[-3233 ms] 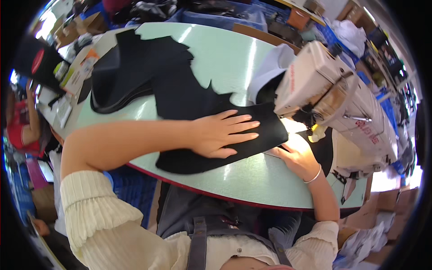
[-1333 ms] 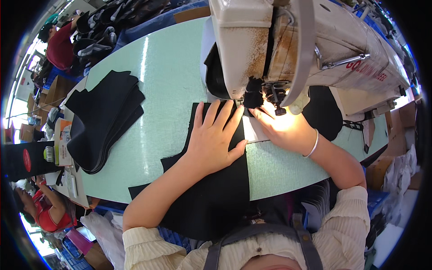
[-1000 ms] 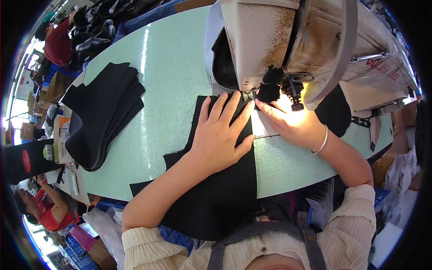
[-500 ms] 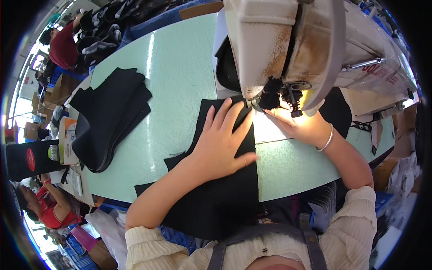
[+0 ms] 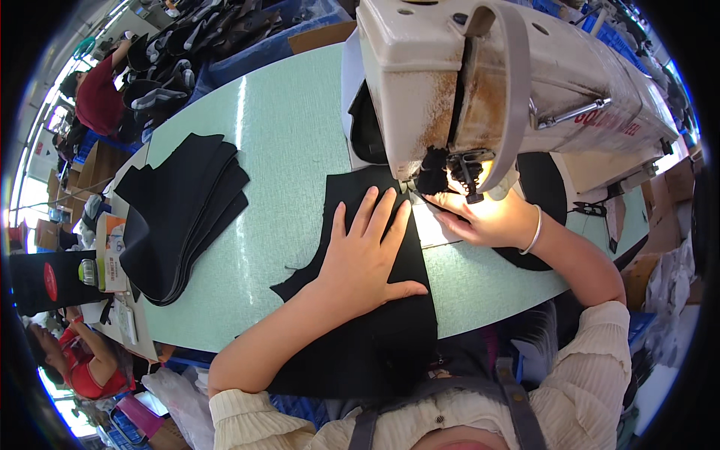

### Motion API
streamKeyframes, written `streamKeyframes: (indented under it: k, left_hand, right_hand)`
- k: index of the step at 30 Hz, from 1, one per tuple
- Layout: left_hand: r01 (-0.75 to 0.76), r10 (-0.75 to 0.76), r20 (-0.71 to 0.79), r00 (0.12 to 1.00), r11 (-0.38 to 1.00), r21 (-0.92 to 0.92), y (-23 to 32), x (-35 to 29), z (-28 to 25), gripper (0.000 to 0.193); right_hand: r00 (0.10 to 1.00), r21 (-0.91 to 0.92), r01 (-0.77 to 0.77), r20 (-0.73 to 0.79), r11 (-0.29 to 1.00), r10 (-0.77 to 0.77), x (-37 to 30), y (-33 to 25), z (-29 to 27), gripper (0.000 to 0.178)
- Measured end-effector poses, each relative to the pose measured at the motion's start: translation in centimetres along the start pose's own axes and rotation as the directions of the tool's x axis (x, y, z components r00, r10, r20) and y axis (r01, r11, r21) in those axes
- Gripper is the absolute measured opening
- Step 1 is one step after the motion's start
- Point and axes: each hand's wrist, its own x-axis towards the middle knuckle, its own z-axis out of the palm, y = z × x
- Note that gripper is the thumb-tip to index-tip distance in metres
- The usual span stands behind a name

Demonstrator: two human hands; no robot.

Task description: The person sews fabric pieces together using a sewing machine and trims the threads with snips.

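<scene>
A black fabric piece [image 5: 352, 337] lies on the pale green table, its far end at the needle area of a white sewing machine [image 5: 420, 90] and its near end hanging over the edge toward my lap. My left hand [image 5: 365, 262] rests flat on this fabric, fingers spread and pointing at the presser foot [image 5: 406, 186]. Close to the right of the foot is my right hand [image 5: 495, 217], thumb and fingers drawn together at a dark edge under the machine's lamp. What those fingertips hold is partly hidden by the machine head.
Left on the table [image 5: 292, 112] lies a stack of black cut pieces [image 5: 184, 214]. Another black piece [image 5: 544, 195] sits beneath my right wrist, with small thread snips [image 5: 590, 208] beyond it. Two people in red work at the left. A blue bin [image 5: 247, 52] stands behind.
My left fingertips have drawn slightly back from the presser foot. More of my right fingers now shows beside it. The whole view has shifted a little.
</scene>
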Motion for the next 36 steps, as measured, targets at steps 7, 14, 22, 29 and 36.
streamKeyframes:
  k: [7,14,22,29,36]
  left_hand:
    - [0.041,-0.040,0.055,0.998,0.999,-0.017,1.8,-0.9,-0.5,0.105]
    - [0.033,-0.031,0.076,0.997,0.999,-0.023,1.2,-0.6,-0.8,0.104]
    - [-0.029,0.031,0.059,0.998,0.999,-0.027,-0.1,-0.2,-1.0,0.104]
    - [-0.059,0.060,0.063,0.996,0.998,-0.013,-0.9,0.4,-1.2,0.102]
    - [-0.196,0.317,0.293,0.902,0.905,-0.377,-0.1,-1.5,-4.3,0.054]
  right_hand:
    - [0.960,0.127,-0.228,0.192,0.965,0.202,-0.9,-2.4,-0.1,0.041]
    - [0.976,0.131,-0.198,0.117,0.971,0.183,-0.7,-3.3,0.2,0.041]
    - [0.982,0.109,-0.179,0.082,0.978,0.170,-0.8,-3.9,-0.3,0.047]
    - [0.966,0.133,-0.234,0.141,0.963,0.216,-0.6,-3.7,-0.4,0.052]
    - [0.986,0.113,-0.157,0.082,0.981,0.148,-1.0,-4.0,-0.8,0.043]
